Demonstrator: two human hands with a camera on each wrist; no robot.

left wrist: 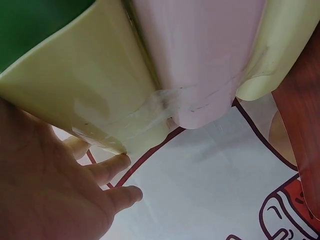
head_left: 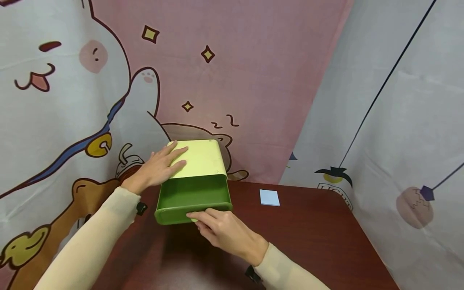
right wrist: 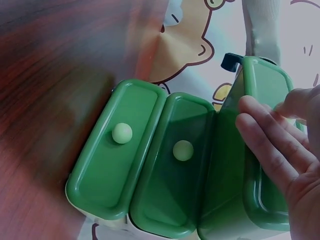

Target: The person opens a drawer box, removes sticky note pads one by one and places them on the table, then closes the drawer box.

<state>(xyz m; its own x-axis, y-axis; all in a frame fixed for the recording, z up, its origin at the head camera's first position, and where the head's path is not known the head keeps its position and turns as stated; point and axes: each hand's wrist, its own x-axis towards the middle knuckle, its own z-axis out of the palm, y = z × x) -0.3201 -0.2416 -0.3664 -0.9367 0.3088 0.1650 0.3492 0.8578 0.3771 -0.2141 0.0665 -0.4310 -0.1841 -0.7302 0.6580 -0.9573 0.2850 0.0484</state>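
Note:
A small stacked drawer cabinet (head_left: 203,155) with a pale yellow top stands near the table's back edge. My left hand (head_left: 159,165) rests on that top, fingers spread. The green top drawer (head_left: 170,216) is pulled out, and the part of its inside that shows holds nothing. At the drawer's front, my right hand (head_left: 228,231) pinches its knob, mostly hidden by the fingers. Under it, in the right wrist view, the middle drawer (right wrist: 167,200) and bottom drawer (right wrist: 102,172) are pushed in, each with a round pale green knob. Pink and yellow casings show in the left wrist view.
A light blue square pad (head_left: 270,197) lies on the dark red-brown table (head_left: 308,233), right of the cabinet. Printed cartoon cloth (head_left: 268,88) hangs close behind the table and along its sides.

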